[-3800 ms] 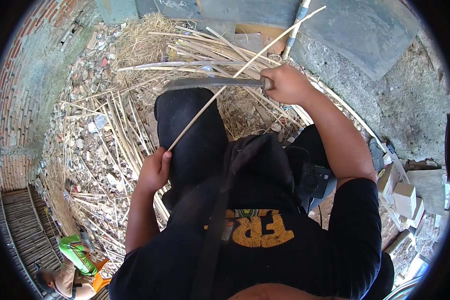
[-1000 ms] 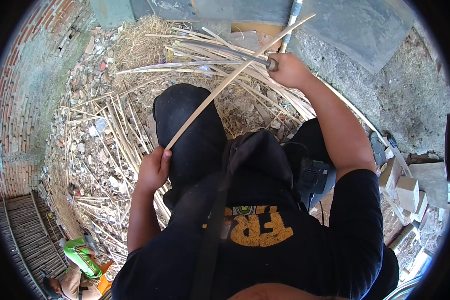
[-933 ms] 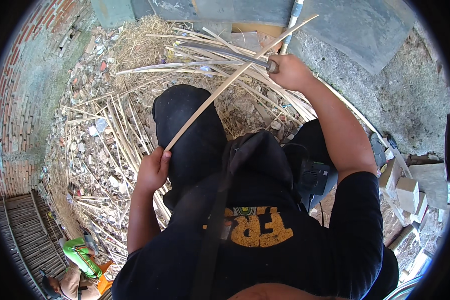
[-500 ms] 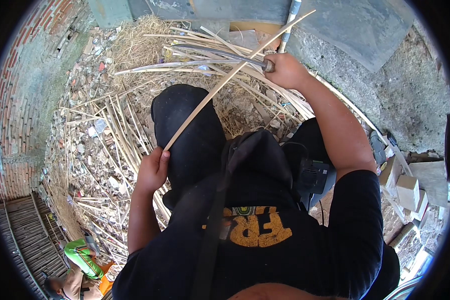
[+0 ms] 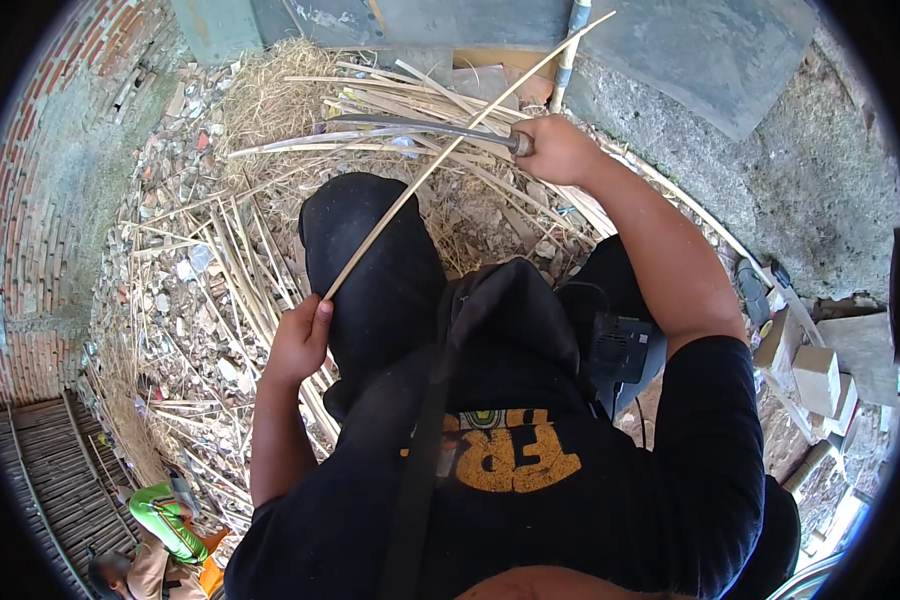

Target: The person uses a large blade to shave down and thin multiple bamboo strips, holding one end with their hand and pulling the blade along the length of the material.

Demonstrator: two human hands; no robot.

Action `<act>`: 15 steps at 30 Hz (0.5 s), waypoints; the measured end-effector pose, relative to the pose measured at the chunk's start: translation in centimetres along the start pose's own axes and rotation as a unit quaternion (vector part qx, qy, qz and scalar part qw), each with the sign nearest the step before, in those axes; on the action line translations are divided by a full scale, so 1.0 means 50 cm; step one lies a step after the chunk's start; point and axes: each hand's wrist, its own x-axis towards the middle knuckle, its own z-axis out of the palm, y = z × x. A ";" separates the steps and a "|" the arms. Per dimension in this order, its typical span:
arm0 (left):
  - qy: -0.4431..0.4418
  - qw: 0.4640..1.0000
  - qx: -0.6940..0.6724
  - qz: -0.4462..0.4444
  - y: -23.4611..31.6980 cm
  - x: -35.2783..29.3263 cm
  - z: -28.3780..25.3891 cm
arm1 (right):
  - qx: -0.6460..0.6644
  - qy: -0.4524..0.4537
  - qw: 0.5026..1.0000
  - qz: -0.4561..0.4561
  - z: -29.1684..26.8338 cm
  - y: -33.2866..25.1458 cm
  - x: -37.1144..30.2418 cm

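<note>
My left hand (image 5: 303, 338) is closed on the lower end of a long, thin bamboo strip (image 5: 407, 195), thumb pressed along it. From there the strip slants up and away to the right, over my left knee. In my right hand (image 5: 560, 150) is the wooden handle of a machete (image 5: 400, 124), its long dark blade pointing left. Blade and strip cross close to the handle; whether the edge bites into the strip I cannot tell.
Cut bamboo strips (image 5: 240, 255) lie beyond my knees and to the left, over rubble and dry shavings (image 5: 270, 100). A brick wall (image 5: 40, 200) rises at left. A pipe (image 5: 568, 60) stands at the far side. Another person (image 5: 165, 530) sits at lower left; wooden blocks (image 5: 816, 382) lie right.
My right hand and the machete have shifted slightly left and nearer, and the blade has turned to show more of its flat side. The strip's far end has moved a little left.
</note>
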 end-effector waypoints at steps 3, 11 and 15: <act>0.004 1.000 0.008 -0.008 -0.015 -0.004 0.002 | -0.032 -0.005 0.999 0.004 -0.007 -0.040 -0.016; 0.040 0.997 0.053 0.034 -0.004 0.003 0.014 | -0.011 -0.050 0.997 0.059 -0.007 0.004 0.011; 0.026 0.999 0.030 0.017 0.007 -0.004 0.007 | -0.038 -0.005 0.998 0.055 -0.008 -0.029 -0.010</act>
